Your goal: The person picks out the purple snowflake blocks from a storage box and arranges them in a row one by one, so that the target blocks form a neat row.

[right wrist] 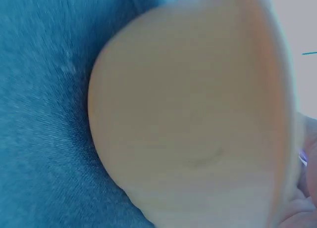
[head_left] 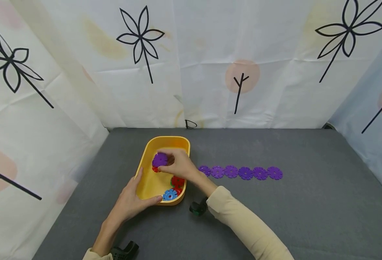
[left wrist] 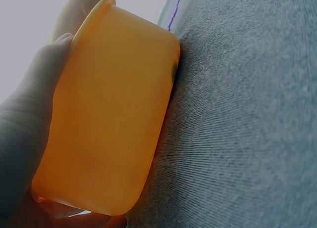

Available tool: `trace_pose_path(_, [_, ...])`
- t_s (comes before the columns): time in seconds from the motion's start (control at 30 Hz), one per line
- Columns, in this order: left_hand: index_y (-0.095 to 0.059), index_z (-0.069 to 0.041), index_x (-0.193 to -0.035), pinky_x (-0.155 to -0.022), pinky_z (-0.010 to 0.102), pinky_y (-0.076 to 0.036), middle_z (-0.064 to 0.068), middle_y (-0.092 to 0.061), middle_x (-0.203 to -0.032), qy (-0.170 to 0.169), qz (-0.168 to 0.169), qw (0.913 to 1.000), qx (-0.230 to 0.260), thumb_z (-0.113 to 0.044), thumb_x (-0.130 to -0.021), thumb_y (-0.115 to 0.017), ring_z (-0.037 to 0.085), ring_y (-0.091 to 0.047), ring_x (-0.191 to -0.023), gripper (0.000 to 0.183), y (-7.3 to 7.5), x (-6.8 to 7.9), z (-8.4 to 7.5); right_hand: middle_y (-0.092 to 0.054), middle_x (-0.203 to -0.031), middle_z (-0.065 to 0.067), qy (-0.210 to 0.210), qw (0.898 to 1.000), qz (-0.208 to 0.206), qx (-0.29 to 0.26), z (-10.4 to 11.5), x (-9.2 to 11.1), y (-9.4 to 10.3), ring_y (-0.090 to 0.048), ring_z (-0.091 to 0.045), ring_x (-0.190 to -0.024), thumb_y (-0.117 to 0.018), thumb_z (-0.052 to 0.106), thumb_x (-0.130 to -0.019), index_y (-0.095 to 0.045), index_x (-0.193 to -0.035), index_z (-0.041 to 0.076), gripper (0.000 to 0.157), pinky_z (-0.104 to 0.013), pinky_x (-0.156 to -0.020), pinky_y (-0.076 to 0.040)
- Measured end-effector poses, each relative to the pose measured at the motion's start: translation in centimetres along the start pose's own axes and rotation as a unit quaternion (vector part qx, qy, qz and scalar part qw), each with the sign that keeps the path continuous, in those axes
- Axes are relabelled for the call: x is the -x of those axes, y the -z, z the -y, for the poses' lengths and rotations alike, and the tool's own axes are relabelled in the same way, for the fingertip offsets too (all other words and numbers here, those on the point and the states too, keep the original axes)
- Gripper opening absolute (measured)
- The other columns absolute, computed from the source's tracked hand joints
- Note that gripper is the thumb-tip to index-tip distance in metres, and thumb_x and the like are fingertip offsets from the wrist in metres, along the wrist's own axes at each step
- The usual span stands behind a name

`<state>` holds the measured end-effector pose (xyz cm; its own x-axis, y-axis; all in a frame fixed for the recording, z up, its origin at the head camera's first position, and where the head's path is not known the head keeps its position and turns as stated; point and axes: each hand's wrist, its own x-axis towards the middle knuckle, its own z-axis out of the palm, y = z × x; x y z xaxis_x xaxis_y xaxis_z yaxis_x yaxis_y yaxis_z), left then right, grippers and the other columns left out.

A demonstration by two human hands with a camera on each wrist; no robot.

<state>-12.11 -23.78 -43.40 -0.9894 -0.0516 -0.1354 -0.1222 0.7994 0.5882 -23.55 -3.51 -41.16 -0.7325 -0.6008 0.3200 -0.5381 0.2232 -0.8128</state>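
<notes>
A yellow plastic tub (head_left: 152, 182) stands on the grey table. My left hand (head_left: 130, 198) grips its near left corner, thumb along the front rim and fingers on the left side. In the left wrist view, the thumb (left wrist: 37, 89) lies against the tub's wall (left wrist: 111, 109). Over the inside of the tub, my right hand (head_left: 179, 164) pinches a purple flower-shaped disc (head_left: 160, 160) between thumb and fingers. A red disc (head_left: 155, 169) shows just below it. The right wrist view is mostly filled by the tub's outer wall (right wrist: 188, 109).
Inside the tub's near right corner lie a blue flower disc (head_left: 169, 195) and a few red ones (head_left: 177, 181), with a bit of green. Several purple flower discs (head_left: 245, 173) form a row to the right of the tub. A printed cloth (head_left: 204, 94) hangs behind the table.
</notes>
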Motion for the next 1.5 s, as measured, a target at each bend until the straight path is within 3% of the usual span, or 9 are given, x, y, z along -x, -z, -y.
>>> trace_pose_path(0.27, [-0.007,-0.018,-0.166,-0.099,0.052,-0.047,0.022,-0.040,-0.154,0.009,0.000,0.9999,-0.012,-0.071,-0.073,-0.079,0.034,-0.051,-0.122,0.129,0.0,-0.2,0.0,-0.069,-0.088,-0.015,-0.059,0.996,-0.047,-0.047,0.3,2.4,3.0,-0.066,-0.011,-0.076,-0.085,0.011,-0.083,-0.068,-0.131,0.004,0.052,-0.023,-0.077,-0.060])
trace_pose_path(0.53, [-0.006,-0.018,-0.166,-0.101,0.051,-0.047,0.021,-0.039,-0.155,0.012,0.002,0.9999,-0.010,-0.070,-0.073,-0.079,0.033,-0.050,-0.123,0.130,0.1,0.0,-0.1,-0.071,-0.117,-0.018,-0.080,0.995,-0.047,-0.034,-0.3,6.7,7.9,-0.069,-0.017,-0.091,-0.084,0.010,-0.083,-0.066,-0.135,0.005,0.055,-0.030,-0.085,-0.060])
trace_pose_path(0.77, [-0.005,-0.020,-0.166,-0.104,0.054,-0.046,0.021,-0.037,-0.157,0.015,0.000,0.9999,-0.005,-0.070,-0.073,-0.080,0.034,-0.049,-0.125,0.130,0.0,0.0,-0.1,-0.070,-0.120,-0.024,-0.113,0.992,-0.046,0.018,-2.3,12.2,13.6,-0.070,-0.019,-0.095,-0.083,0.012,-0.085,-0.063,-0.136,0.002,0.056,-0.026,-0.081,-0.058])
trace_pose_path(1.0, [-0.005,-0.021,-0.166,-0.104,0.054,-0.046,0.021,-0.036,-0.158,0.016,0.002,0.9999,-0.001,-0.069,-0.073,-0.080,0.034,-0.049,-0.125,0.129,0.0,-0.1,-0.1,-0.068,-0.124,-0.027,-0.182,0.977,-0.075,0.078,-4.2,18.0,19.5,-0.066,-0.001,-0.092,-0.081,0.018,-0.089,-0.061,-0.139,0.000,0.057,-0.024,-0.074,-0.056])
trace_pose_path(1.17, [-0.005,-0.022,-0.166,-0.104,0.052,-0.047,0.019,-0.035,-0.158,0.019,0.001,0.9998,0.001,-0.069,-0.073,-0.080,0.033,-0.049,-0.125,0.128,-0.1,0.0,0.0,-0.057,-0.137,-0.036,-0.236,0.959,-0.086,0.132,-5.8,21.3,23.2,-0.066,-0.033,-0.113,-0.079,0.025,-0.092,-0.056,-0.143,0.000,0.061,-0.035,-0.079,-0.058])
trace_pose_path(1.23, [-0.005,-0.022,-0.166,-0.103,0.052,-0.046,0.019,-0.036,-0.158,0.021,0.002,0.9998,0.001,-0.069,-0.073,-0.080,0.033,-0.049,-0.125,0.128,-0.1,0.0,0.0,-0.055,-0.138,-0.038,-0.257,0.952,-0.086,0.145,-6.5,22.3,24.3,-0.063,-0.040,-0.116,-0.078,0.026,-0.092,-0.055,-0.144,-0.001,0.063,-0.035,-0.078,-0.057])
trace_pose_path(1.3, [-0.005,-0.022,-0.166,-0.103,0.052,-0.046,0.020,-0.035,-0.158,0.022,0.002,0.9998,0.000,-0.069,-0.073,-0.080,0.033,-0.049,-0.125,0.129,-0.1,0.0,-0.1,-0.058,-0.134,-0.038,-0.272,0.947,-0.084,0.150,-7.1,23.1,25.1,-0.066,-0.035,-0.110,-0.078,0.026,-0.092,-0.053,-0.144,-0.003,0.065,-0.033,-0.075,-0.056])
trace_pose_path(1.5, [-0.005,-0.022,-0.166,-0.104,0.051,-0.045,0.019,-0.035,-0.159,0.025,0.001,0.9997,-0.002,-0.070,-0.072,-0.080,0.033,-0.048,-0.126,0.129,-0.1,-0.1,-0.1,-0.074,-0.111,-0.024,-0.301,0.941,-0.057,0.145,-8.4,24.5,25.9,-0.066,-0.001,-0.082,-0.079,0.022,-0.091,-0.049,-0.144,-0.010,0.069,-0.025,-0.067,-0.052])
